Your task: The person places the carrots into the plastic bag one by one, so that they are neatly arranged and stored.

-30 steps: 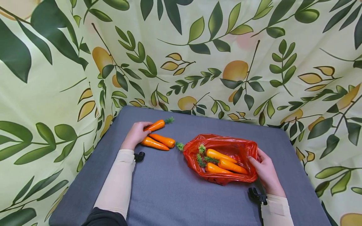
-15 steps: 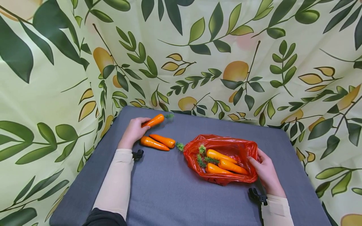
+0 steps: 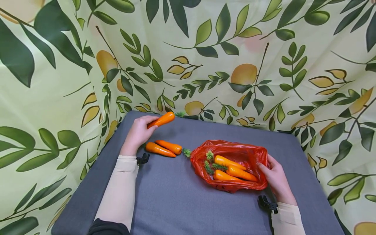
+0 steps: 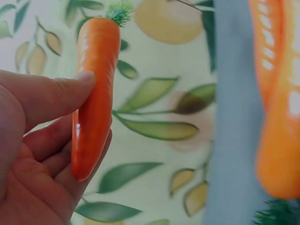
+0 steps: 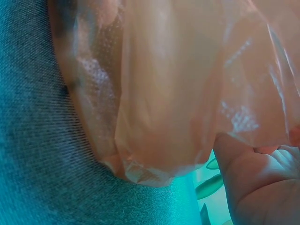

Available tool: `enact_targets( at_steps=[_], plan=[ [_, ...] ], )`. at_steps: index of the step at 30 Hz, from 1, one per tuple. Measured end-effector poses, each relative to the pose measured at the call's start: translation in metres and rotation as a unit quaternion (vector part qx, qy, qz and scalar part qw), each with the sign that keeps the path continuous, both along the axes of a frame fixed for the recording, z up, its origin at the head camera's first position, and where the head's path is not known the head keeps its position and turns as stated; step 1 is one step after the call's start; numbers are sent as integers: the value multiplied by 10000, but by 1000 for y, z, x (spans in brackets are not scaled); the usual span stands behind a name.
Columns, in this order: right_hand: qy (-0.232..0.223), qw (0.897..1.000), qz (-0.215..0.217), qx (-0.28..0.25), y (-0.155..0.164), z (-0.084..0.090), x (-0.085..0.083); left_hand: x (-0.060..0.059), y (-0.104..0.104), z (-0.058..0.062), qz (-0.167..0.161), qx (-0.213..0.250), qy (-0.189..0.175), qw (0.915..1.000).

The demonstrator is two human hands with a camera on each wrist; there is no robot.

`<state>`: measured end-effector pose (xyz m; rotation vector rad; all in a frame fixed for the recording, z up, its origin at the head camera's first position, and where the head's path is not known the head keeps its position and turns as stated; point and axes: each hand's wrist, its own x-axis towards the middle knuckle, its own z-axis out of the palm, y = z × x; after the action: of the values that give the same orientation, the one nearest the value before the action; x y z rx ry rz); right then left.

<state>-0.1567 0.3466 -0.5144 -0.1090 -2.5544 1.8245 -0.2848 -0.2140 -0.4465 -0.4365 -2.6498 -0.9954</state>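
Note:
An orange carrot (image 3: 165, 119) with a green tuft is held up above the far left of the table by my left hand (image 3: 138, 133). In the left wrist view the thumb (image 4: 56, 96) presses one side of the carrot (image 4: 96, 89) and the fingers lie behind it. My right hand (image 3: 277, 179) grips the right rim of a red plastic bag (image 3: 202, 152), thumb inside the opening. Three carrots (image 3: 242, 173) with green tops lie in the bag. Up close in the right wrist view, the bag (image 5: 164, 93) hides most of the fingers.
Two more carrots (image 3: 160, 149) lie side by side on the grey table (image 3: 176, 202), left of the bag and below my left hand. A leaf-patterned cloth (image 3: 205, 65) hangs behind the table and along its sides.
My left hand has lifted its carrot off the table, away from the two beside it, and moved it slightly farther back. The right hand and the bag stay where they were.

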Motion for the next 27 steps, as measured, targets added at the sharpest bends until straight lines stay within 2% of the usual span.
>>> enact_targets(
  at_steps=[6, 10, 15, 22, 27],
  plan=[
    [-18, 10000, -3, 9, -1, 4, 0, 17, 16, 26, -81, 19, 387, 9992],
    [-41, 10000, -31, 25, 0, 2, 0, 26, 29, 37, -190, 91, 642, 9977],
    [-65, 9999, -50, 59, 1, 0, 3, 33, 45, 42, -414, 113, 796, 9959],
    [-44, 10000, -12, -6, -1, 2, 3, 38, 62, 44, -647, 130, 926, 9935],
    [-16, 10000, -22, -21, -2, 3, 2, 42, 75, 50, -940, 159, 1131, 9890]
  ],
)
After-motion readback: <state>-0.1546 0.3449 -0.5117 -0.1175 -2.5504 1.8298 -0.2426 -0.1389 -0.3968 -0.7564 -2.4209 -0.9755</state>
